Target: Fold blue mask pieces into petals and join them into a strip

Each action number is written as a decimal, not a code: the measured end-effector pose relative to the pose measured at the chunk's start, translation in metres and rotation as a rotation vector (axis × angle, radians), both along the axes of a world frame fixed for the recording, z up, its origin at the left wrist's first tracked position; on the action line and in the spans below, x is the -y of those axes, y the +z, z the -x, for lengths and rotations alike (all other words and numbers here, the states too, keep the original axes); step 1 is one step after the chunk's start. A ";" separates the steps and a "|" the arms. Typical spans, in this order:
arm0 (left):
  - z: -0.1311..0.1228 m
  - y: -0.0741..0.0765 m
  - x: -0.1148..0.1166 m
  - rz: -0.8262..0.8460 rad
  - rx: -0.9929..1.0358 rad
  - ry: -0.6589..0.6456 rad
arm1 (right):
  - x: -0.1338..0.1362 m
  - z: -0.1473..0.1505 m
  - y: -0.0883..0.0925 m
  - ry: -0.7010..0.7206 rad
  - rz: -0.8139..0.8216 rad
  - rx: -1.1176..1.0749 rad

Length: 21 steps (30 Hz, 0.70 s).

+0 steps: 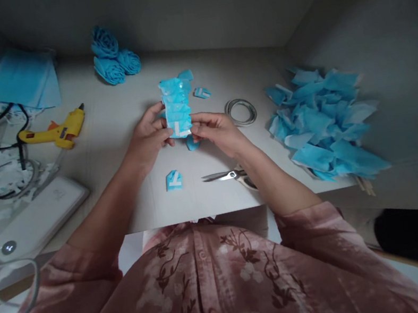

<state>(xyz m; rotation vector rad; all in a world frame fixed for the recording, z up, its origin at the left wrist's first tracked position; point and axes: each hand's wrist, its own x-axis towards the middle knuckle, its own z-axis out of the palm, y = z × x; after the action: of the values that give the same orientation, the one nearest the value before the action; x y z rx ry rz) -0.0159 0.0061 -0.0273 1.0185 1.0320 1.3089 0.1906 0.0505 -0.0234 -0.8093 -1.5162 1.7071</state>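
Observation:
Between both hands I hold up a strip of overlapping blue petals (176, 103) with a piece of white tape near its lower end. My left hand (151, 131) pinches the strip's left edge. On the lower right corner, the thumb and fingers of my right hand (215, 128) are closed. Part of another blue piece (192, 143) shows beneath the strip. Folded blue pieces with white tape lie nearby: one petal (174, 180) towards me, another petal (202, 93) beyond my right hand. Scissors (230, 175) rest by my right forearm, their handles partly hidden.
A tape roll (240, 112) lies right of my hands. Blue roses (107, 58) stand at the back. On the left are a yellow glue gun (61, 131), a stack of blue sheets (23, 78), a white power bank (39, 216) and cables. Bunched blue petals (322, 123) fill the right side.

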 end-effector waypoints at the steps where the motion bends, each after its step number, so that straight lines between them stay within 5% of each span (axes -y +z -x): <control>1: 0.000 -0.001 0.000 -0.006 -0.010 0.012 | 0.000 0.000 0.000 0.008 -0.008 0.006; 6: -0.001 0.000 0.002 -0.128 -0.173 0.189 | 0.002 0.003 0.002 -0.017 -0.042 0.005; 10: -0.007 0.004 0.009 -0.484 -0.555 0.471 | 0.001 0.006 -0.002 -0.131 -0.115 0.010; 14: -0.013 -0.001 0.014 -0.711 -0.875 0.402 | 0.000 0.008 -0.009 -0.163 -0.198 0.020; 21: -0.013 -0.006 0.011 -0.539 -1.000 0.348 | 0.002 0.007 -0.013 -0.142 -0.311 0.071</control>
<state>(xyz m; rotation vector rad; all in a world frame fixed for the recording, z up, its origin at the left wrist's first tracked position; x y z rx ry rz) -0.0032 -0.0054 -0.0336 2.0924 1.6880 1.3930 0.1836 0.0489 -0.0365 -0.7969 -1.6769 1.3114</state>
